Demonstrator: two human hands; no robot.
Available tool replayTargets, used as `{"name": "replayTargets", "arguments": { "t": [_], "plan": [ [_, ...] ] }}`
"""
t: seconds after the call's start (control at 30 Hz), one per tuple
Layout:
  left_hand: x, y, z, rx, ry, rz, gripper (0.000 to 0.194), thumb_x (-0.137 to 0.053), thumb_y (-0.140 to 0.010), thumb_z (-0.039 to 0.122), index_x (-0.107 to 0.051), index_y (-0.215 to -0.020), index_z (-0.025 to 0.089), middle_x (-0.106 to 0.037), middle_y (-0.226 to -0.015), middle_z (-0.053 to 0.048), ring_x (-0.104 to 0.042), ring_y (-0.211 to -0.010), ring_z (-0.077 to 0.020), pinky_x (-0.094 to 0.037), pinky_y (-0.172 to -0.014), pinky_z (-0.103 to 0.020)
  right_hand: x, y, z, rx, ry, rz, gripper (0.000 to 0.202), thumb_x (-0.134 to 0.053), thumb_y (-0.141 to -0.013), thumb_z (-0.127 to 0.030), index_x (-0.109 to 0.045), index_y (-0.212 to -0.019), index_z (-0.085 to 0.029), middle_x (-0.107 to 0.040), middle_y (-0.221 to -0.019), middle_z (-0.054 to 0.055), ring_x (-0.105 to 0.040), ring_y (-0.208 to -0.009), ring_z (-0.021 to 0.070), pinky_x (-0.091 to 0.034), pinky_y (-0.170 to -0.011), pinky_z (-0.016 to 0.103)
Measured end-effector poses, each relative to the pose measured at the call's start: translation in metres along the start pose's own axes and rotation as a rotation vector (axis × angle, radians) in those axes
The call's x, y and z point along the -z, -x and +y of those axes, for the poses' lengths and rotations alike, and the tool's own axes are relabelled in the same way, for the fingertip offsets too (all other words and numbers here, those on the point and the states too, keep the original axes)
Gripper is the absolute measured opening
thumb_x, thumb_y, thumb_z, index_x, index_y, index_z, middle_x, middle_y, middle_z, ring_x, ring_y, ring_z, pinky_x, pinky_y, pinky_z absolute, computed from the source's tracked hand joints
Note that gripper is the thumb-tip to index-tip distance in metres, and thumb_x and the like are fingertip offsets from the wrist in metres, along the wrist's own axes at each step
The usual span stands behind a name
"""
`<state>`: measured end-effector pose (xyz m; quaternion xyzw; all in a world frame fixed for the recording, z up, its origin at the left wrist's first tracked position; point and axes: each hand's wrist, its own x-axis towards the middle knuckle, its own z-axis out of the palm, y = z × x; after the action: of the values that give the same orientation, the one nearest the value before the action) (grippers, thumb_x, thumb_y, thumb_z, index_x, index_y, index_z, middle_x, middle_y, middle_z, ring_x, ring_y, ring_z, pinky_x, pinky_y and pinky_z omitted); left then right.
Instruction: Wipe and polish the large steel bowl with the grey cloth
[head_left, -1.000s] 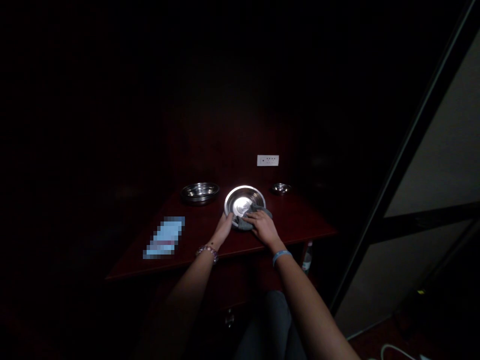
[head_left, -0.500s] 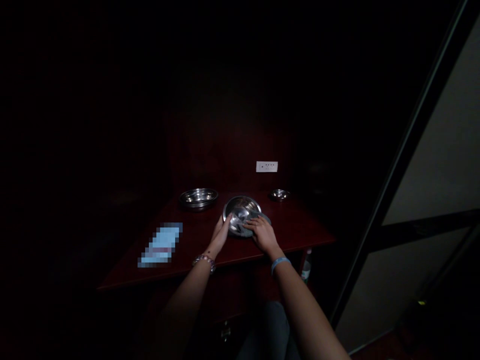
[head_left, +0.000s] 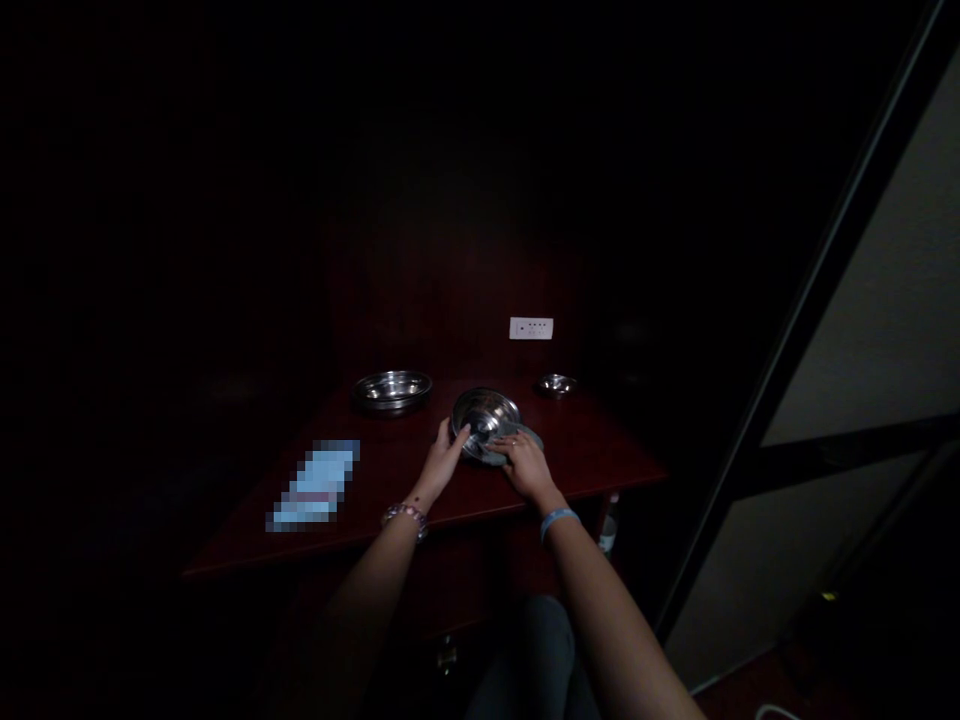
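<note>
A shiny metal bowl (head_left: 486,408) is tilted over the dark red table (head_left: 405,470), its inside facing me. My left hand (head_left: 442,462) grips the bowl's left edge, thumb on the inner side. A grey cloth (head_left: 534,437) lies over the bowl's lower right part. My right hand (head_left: 525,465) presses that cloth against the metal, its fingers reaching into the bowl. Part of the cloth is hidden beneath the right hand.
Stacked metal dishes (head_left: 393,390) stand at the back left, and a small metal bowl (head_left: 556,385) at the back right. A blurred blue item (head_left: 319,485) lies at the left. A bottle (head_left: 609,525) is below the right edge. A white socket (head_left: 531,328) is on the wall.
The bowl is tilted more and turned slightly in my hands. My left hand has shifted a little along its left edge. The whole view has moved slightly.
</note>
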<state>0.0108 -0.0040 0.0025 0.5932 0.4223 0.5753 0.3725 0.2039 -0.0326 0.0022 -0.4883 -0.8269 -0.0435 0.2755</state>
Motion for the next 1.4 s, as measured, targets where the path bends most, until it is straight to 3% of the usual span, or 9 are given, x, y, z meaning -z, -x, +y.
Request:
{"name": "replayTargets", "arguments": {
  "t": [0.2,0.47,0.63,0.77,1.03,1.27,1.4],
  "plan": [
    [-0.002,-0.001,-0.004,0.018,0.033,-0.069,0.07,-0.063,-0.083,0.058,-0.041,-0.137,0.019,-0.071,-0.106,-0.009,-0.068,-0.089,-0.0208,-0.053,-0.077,-0.033,0.002,0.001,-0.002,-0.034,0.016,-0.004,0.051,-0.067,-0.082,-0.006,-0.068,-0.128,-0.029,-0.069,-0.133,0.004,-0.058,-0.127,0.0221,-0.032,-0.12,0.042],
    [0.001,0.003,0.004,0.034,-0.076,-0.065,0.052,-0.052,-0.089,0.058,-0.05,-0.125,0.019,-0.066,-0.085,-0.001,-0.06,-0.066,-0.0131,-0.046,-0.065,-0.026,0.005,0.002,-0.005,-0.093,0.038,-0.02,0.048,-0.067,-0.085,-0.01,-0.067,-0.13,-0.028,-0.071,-0.13,0.003,-0.059,-0.125,0.0233,-0.037,-0.114,0.038],
    [0.003,-0.002,0.0,0.031,-0.056,0.026,0.037,-0.042,-0.094,0.053,-0.053,-0.109,0.021,-0.063,-0.088,-0.002,-0.061,-0.067,-0.0129,-0.042,-0.055,-0.023,0.006,0.003,-0.007,-0.107,0.054,-0.027,0.046,-0.066,-0.087,-0.012,-0.067,-0.13,-0.029,-0.07,-0.13,0.004,-0.058,-0.125,0.0228,-0.038,-0.112,0.037],
    [0.004,-0.007,-0.008,0.012,-0.047,0.09,0.027,-0.05,-0.091,0.047,-0.053,-0.095,0.02,-0.06,-0.077,0.0,-0.06,-0.068,-0.0138,-0.042,-0.058,-0.023,0.006,0.003,-0.006,-0.106,0.054,-0.031,0.046,-0.066,-0.087,-0.012,-0.066,-0.131,-0.027,-0.071,-0.129,0.005,-0.058,-0.125,0.0231,-0.038,-0.112,0.036],
    [0.006,-0.004,-0.006,0.018,-0.061,0.11,0.028,-0.053,-0.089,0.045,-0.06,-0.091,0.018,-0.059,-0.068,0.001,-0.058,-0.067,-0.016,-0.047,-0.066,-0.028,0.004,0.003,-0.006,-0.122,0.054,-0.027,0.046,-0.066,-0.087,-0.013,-0.067,-0.131,-0.026,-0.071,-0.129,0.004,-0.058,-0.124,0.0233,-0.038,-0.112,0.036],
    [0.005,-0.007,-0.009,0.028,-0.016,0.136,0.027,-0.052,-0.089,0.044,-0.06,-0.086,0.018,-0.059,-0.072,0.0,-0.055,-0.063,-0.0142,-0.044,-0.062,-0.027,0.006,0.002,-0.007,-0.13,0.074,-0.035,0.044,-0.067,-0.088,-0.015,-0.067,-0.13,-0.027,-0.071,-0.129,0.005,-0.058,-0.124,0.0236,-0.038,-0.111,0.036],
    [0.005,-0.008,-0.009,0.007,-0.027,0.068,0.03,-0.047,-0.09,0.044,-0.061,-0.084,0.018,-0.061,-0.075,-0.003,-0.055,-0.065,-0.0152,-0.043,-0.06,-0.027,0.004,0.003,-0.006,-0.157,0.072,-0.012,0.045,-0.066,-0.088,-0.014,-0.067,-0.131,-0.027,-0.071,-0.128,0.005,-0.059,-0.123,0.0233,-0.038,-0.111,0.036]
  ]
}}
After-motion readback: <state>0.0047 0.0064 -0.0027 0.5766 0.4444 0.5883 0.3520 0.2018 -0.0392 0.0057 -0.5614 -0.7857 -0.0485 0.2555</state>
